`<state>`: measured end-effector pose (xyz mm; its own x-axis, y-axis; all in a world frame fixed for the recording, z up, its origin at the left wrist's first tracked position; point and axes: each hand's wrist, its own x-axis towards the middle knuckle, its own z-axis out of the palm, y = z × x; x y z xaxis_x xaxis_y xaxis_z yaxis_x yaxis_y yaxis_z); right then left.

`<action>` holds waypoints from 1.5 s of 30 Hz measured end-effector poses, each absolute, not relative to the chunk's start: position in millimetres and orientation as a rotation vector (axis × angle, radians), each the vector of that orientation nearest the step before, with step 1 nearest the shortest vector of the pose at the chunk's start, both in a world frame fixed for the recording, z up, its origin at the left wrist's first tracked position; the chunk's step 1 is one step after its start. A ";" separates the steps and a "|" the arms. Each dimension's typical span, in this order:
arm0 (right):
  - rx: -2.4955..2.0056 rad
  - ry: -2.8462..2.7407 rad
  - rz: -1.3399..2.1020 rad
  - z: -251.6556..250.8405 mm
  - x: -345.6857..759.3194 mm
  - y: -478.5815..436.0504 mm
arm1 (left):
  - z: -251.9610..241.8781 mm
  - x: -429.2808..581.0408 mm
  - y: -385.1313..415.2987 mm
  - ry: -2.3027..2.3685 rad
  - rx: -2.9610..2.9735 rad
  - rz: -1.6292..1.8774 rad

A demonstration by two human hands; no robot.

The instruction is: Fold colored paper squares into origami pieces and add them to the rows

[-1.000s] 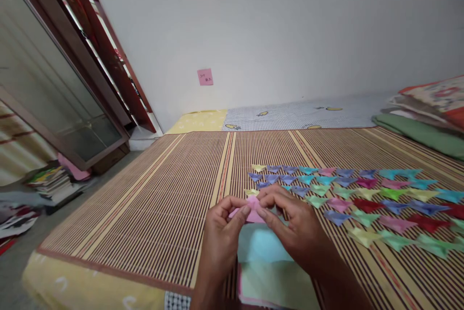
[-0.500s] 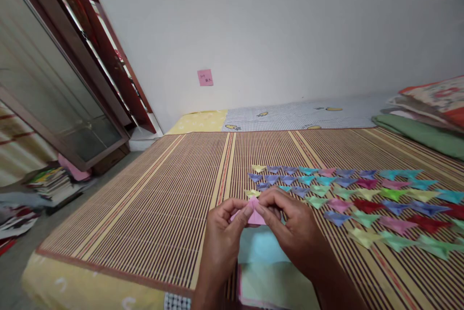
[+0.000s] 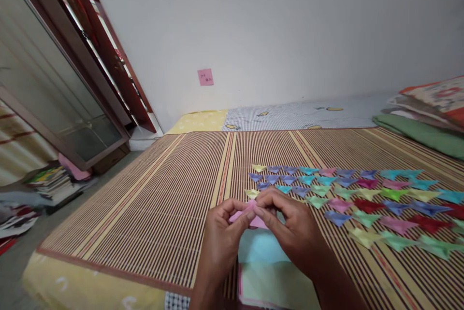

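A small piece of pink folded paper [image 3: 258, 222] is pinched between both hands, partly covered by the thumbs. My left hand [image 3: 225, 230] grips its left side, thumb on top near the middle. From the right, my right hand [image 3: 290, 223] pinches the same paper, its thumb close to the left one. Beneath the hands lies a stack of paper sheets [image 3: 275, 281], pale green in front and light blue behind. Just beyond the fingertips sits a yellow folded paper piece [image 3: 253, 194], the nearest of several rows of colourful folded paper pieces [image 3: 364, 218].
A striped bamboo mat [image 3: 145, 213] covers the bed. Folded bedding [image 3: 424, 129] and a pillow [image 3: 442, 92] are piled at the far right. On the wall is a pink note [image 3: 205, 77]. Books [image 3: 52, 182] stand on the left beside a glass-panelled door [image 3: 61, 73].
Both thumbs have shifted slightly over the pink paper, and its raised middle point is now more covered and pressed. The rows of folded pieces have not moved.
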<state>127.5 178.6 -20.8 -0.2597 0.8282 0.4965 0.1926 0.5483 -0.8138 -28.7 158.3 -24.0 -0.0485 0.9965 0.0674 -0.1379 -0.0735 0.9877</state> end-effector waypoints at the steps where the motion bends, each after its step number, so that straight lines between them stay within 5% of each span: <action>1: -0.862 -1.755 0.793 -20.9 127.5 178.6 | -23.7 -28.7 158.0 1.108 1.142 1.357; 45: -0.874 -1.783 1.258 -34.2 138.8 183.6 | -27.5 -28.5 158.3 1.308 1.086 1.637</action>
<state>138.8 183.6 -34.2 -0.4678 0.8608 0.2004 0.1000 0.2769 -0.9557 -28.5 158.3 -27.5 -0.3483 0.9244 0.1552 -0.0525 -0.1846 0.9814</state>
